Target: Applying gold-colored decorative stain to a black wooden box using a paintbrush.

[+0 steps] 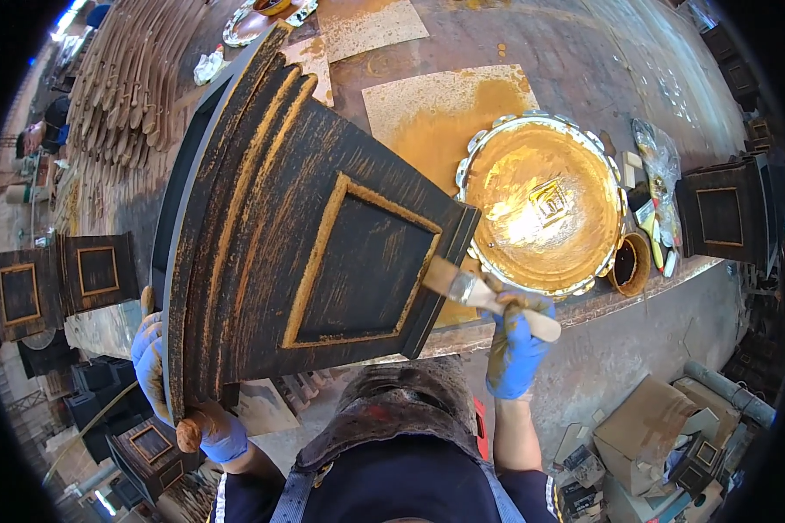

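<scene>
A dark, tapered wooden planter box (pixel 262 227) with stepped mouldings lies tilted on its side over the table's near edge. Golden-brown paint streaks its ridges and the raised frame (pixel 323 240) of its panel. My left hand (pixel 154 366), in a stained blue glove, is closed round the wide rim at the lower left. In my gloved right hand (pixel 516 353) is a flat paintbrush (pixel 473 292), gripped by its pale handle. Its bristles touch the right side of the raised frame. Just beyond the planter's narrow end sits a round pan with a scalloped rim (pixel 532 120), coated in golden-brown paint.
A small brown cup (pixel 641 263) of dark liquid stands right of the pan, beside brushes and a plastic bag (pixel 658 170). Paint-stained cardboard (pixel 401 105) lies behind. Stacked wood strips (pixel 126 78) fill the far left. Another dark box (pixel 720 213) stands at right; cartons (pixel 645 418) lie lower right.
</scene>
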The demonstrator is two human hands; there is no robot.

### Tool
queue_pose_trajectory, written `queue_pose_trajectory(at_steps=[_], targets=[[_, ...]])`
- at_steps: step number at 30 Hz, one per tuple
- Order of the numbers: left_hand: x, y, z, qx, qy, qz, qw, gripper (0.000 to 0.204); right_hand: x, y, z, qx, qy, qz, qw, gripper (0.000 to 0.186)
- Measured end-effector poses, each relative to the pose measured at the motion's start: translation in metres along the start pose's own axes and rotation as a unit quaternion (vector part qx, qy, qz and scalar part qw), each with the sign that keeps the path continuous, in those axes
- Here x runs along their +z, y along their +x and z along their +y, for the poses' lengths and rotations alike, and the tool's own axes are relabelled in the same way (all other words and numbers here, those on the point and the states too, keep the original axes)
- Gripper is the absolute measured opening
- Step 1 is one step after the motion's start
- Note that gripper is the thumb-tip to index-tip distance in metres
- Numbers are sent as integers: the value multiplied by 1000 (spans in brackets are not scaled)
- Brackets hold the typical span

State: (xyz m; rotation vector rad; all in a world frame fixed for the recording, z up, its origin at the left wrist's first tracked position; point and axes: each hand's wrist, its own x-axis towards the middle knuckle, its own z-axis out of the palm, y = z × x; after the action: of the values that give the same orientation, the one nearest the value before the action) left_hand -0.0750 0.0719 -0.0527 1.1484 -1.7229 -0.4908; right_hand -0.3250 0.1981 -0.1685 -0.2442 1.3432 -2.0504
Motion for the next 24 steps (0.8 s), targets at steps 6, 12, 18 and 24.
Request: queue_pose_trajectory(at_steps=[6,12,18,24], targets=[[-16,-1,-20,1,13,7,1000,96,7,-12,-5,38,-115,-40,992,14],[-31,-3,-38,-6,-22,-15,1000,99,9,-18,-9,10,-92,-7,996,13],[-34,-4,-38,15,-14,-34,999,101,18,-30,-17,-5,-184,-80,980,7],[-33,-2,-38,-3,-25,-31,999,100,21,-30,-17,49,-129,22,990,7]])
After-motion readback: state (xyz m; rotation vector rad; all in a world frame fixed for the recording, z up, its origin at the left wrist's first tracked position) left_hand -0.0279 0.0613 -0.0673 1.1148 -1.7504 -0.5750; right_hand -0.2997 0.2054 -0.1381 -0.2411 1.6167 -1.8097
